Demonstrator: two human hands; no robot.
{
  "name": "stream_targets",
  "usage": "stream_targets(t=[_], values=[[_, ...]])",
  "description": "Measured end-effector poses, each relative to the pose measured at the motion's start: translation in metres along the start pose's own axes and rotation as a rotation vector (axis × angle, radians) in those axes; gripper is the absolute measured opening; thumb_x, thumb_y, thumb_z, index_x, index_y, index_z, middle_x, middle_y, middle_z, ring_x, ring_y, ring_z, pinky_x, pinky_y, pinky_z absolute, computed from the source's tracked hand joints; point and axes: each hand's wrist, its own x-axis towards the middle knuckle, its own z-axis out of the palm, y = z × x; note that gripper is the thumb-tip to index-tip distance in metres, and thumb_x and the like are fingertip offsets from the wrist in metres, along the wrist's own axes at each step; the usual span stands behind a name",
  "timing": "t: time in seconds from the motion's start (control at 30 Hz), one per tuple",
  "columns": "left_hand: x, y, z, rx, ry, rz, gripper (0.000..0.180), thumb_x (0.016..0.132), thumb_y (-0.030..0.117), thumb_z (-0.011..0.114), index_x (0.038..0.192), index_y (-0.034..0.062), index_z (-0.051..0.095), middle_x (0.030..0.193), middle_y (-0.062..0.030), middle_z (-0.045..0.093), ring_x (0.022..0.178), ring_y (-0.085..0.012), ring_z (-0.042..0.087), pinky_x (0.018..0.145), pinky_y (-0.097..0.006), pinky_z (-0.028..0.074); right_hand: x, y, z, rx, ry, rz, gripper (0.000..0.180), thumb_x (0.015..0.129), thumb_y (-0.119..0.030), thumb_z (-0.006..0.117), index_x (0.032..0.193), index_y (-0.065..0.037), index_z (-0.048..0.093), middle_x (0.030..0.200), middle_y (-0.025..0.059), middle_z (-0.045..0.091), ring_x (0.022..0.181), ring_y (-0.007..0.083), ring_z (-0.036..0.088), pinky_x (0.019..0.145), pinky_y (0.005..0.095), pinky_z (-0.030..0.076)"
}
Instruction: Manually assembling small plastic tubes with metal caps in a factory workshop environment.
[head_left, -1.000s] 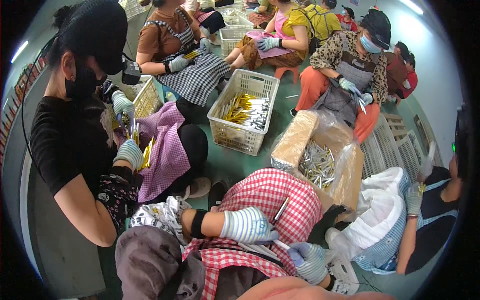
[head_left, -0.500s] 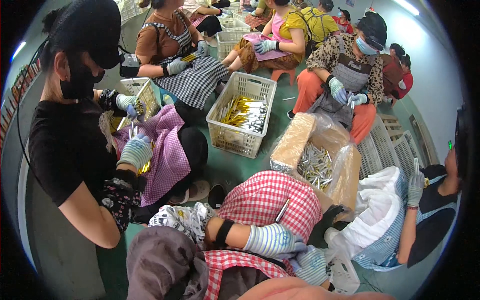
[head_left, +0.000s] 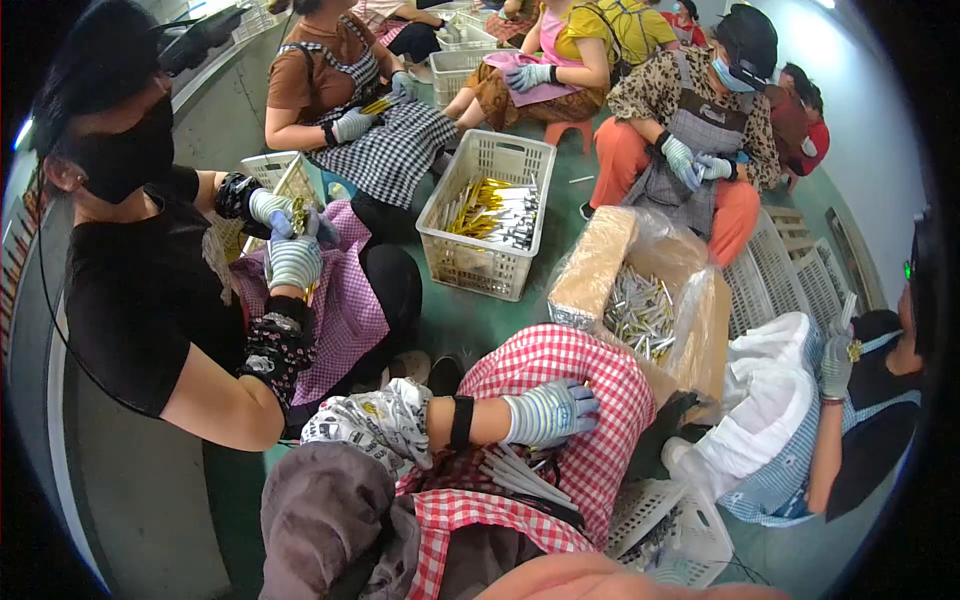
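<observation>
On our lap, over the red-checked apron:
Fingers (head_left: 580,398): left-hand fingers spread flat and pressed down on the cloth; they close on nothing we can see.
Left hand (head_left: 550,410): in a grey-and-blue striped glove, a black band at the wrist, a patterned sleeve cover behind it on the forearm.
Right hand: we cannot find it anywhere in the view; grip unknown.
Red-checked apron (head_left: 600,385): draped over the raised knee, directly under the left hand.
Bundle of grey sticks (head_left: 520,472): lying in the fold of the apron just below the left hand, near it but not touching as far as we can tell.
White basket, low right (head_left: 690,520): beside our knee on the floor, small pieces inside, too blurred to name.
Cardboard box (head_left: 655,300): lined with clear plastic, just beyond the knee, holding silvery tube-like pieces.
White crate (head_left: 490,215): further out on the green floor, holding yellow and silver pieces.
Person at left (head_left: 140,280): black shirt and mask, both striped-gloved hands raised together over a purple-checked apron, holding a small yellowish piece.
Person at right (head_left: 850,400): gloved hand raised, white cloth over the lap.
Others: several seated people in aprons and gloves around the far side of the crate.
</observation>
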Motion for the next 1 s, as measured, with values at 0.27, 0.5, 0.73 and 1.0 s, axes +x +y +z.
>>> stream_targets(t=[0.27, 0.5, 0.73, 1.0], values=[[-0.009, 0.005, 0.033, 0.028, -0.051, 0.028, 0.038, 0.079, 0.026, 0.066, 0.115, 0.0124, 0.063, 0.117, -0.0078, 0.061, 0.115, -0.0289, 0.056, 0.107, -0.045, 0.039, 0.016, 0.073, 0.037, -0.078, -0.089, 0.042, 0.029, 0.091, -0.026, 0.057, 0.110, -0.006, 0.066, 0.095, 0.0197, 0.067, 0.087, 0.0310, 0.066, 0.073, 0.0432, 0.051], [-0.004, -0.037, 0.016, 0.038, -0.100, -0.079, 0.021, 0.073, 0.017, 0.062, 0.090, 0.0064, 0.067, 0.093, -0.0127, 0.064, 0.092, -0.0325, 0.062, 0.086, -0.043, 0.049, -0.171, 0.152, 0.115, -0.074, -0.470, 0.341, 0.030, 0.092, -0.028, 0.056, 0.109, -0.006, 0.067, 0.099, 0.0218, 0.066, 0.091, 0.0321, 0.066, 0.077, 0.0429, 0.052], [-0.011, -0.070, 0.036, 0.044, -0.001, -0.205, 0.033, 0.077, 0.010, 0.066, 0.109, 0.0122, 0.067, 0.121, -0.0062, 0.064, 0.107, -0.0287, 0.062, 0.092, -0.043, 0.050, -0.259, 0.171, 0.172, -0.039, -0.667, 0.504, 0.030, 0.093, -0.029, 0.056, 0.108, -0.006, 0.067, 0.103, 0.0238, 0.066, 0.096, 0.0333, 0.066, 0.080, 0.0426, 0.053], [0.024, -0.054, 0.065, 0.102, -0.380, -0.049, 0.029, 0.084, 0.012, 0.058, 0.110, 0.0178, 0.070, 0.129, -0.0050, 0.061, 0.113, -0.0256, 0.060, 0.100, -0.042, 0.046, -0.201, 0.203, 0.218, -0.097, -0.795, 0.448, 0.031, 0.093, -0.031, 0.056, 0.107, -0.006, 0.068, 0.107, 0.0261, 0.066, 0.101, 0.0346, 0.066, 0.084, 0.0422, 0.053]])
